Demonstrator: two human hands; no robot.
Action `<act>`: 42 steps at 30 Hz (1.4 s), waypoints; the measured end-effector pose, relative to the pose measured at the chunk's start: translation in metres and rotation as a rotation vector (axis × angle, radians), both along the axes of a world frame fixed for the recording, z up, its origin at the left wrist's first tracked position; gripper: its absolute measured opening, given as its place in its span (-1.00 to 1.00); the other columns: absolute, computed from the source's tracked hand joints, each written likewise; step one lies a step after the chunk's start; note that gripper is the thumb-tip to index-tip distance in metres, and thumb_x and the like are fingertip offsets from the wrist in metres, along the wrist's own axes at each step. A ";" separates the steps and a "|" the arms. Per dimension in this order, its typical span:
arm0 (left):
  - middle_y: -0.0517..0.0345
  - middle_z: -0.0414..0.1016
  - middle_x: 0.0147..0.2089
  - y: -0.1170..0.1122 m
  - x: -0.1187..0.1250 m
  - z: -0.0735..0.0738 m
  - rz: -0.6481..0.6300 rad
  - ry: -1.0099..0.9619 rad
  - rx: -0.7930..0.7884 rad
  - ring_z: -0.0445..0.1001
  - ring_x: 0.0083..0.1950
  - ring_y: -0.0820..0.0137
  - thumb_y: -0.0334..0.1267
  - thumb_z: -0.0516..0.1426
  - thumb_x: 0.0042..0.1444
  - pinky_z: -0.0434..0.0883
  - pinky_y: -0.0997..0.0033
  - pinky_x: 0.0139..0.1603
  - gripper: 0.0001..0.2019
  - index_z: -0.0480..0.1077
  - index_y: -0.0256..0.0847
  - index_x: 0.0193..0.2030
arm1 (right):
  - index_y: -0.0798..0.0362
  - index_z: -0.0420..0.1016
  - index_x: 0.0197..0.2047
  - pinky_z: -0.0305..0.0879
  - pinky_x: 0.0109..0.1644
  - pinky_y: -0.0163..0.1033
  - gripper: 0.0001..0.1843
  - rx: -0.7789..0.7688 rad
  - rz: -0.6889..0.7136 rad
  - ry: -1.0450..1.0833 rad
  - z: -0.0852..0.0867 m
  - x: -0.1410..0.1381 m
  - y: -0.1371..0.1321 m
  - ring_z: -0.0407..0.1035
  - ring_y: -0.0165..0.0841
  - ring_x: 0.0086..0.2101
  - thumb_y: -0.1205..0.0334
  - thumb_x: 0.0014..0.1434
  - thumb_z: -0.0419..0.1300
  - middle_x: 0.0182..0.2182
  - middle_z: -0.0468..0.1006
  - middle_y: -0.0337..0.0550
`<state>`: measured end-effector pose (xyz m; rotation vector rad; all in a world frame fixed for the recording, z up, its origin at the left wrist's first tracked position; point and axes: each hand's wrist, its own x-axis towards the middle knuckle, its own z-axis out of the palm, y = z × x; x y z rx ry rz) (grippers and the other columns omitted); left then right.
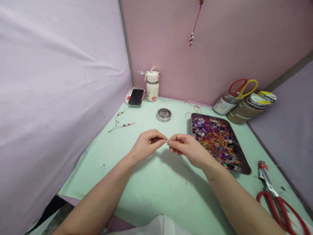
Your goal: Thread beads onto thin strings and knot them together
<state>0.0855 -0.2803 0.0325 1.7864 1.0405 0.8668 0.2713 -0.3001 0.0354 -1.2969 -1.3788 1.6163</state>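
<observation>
My left hand [146,143] and my right hand [186,147] meet above the middle of the pale green table [156,182]. Both are closed in a pinch, fingertips almost touching. Between them sits a tiny pale bead [167,141], too small to make out clearly. A thin thread may run through the left fingers, but I cannot tell. Just right of my right hand lies a dark metal tray [244,166] full of purple, red and clear beads tangled with red and yellow cord.
A small round tin [164,114] of beads, a white bottle [152,86] and a phone [136,96] stand at the back. Two beaded strands [121,125] lie at left. Red scissors [276,195] lie at right; jars with scissors [242,94] stand in the back right corner.
</observation>
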 end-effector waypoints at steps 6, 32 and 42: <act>0.10 0.47 -0.33 0.000 0.000 0.001 -0.033 -0.044 -0.031 0.36 -0.32 0.43 -0.23 0.15 0.08 0.28 0.44 -0.29 -0.86 0.52 -0.21 -0.33 | 0.09 0.41 -0.44 0.06 -0.46 -0.35 -0.70 -0.075 0.015 0.051 0.000 0.001 0.000 0.16 -0.53 -0.58 0.02 -0.02 0.31 -0.57 0.42 -0.30; 0.11 0.45 -0.28 -0.001 -0.003 0.003 -0.260 -0.179 -0.244 0.40 -0.28 0.47 -0.28 0.17 0.07 0.34 0.44 -0.20 -0.85 0.54 -0.22 -0.24 | 0.13 0.43 -0.50 -0.06 -0.53 -0.39 -0.68 -0.301 0.176 0.163 0.001 0.006 0.001 0.10 -0.59 -0.63 0.07 -0.09 0.39 -0.66 0.37 -0.33; 0.13 0.48 -0.35 -0.002 0.000 0.005 -0.141 -0.185 -0.236 0.37 -0.32 0.47 -0.27 0.18 0.05 0.31 0.46 -0.26 -0.89 0.47 -0.27 -0.34 | 0.09 0.41 -0.45 0.04 -0.48 -0.37 -0.68 -0.202 0.108 0.133 -0.001 0.006 0.002 0.16 -0.55 -0.58 0.04 -0.07 0.36 -0.57 0.41 -0.30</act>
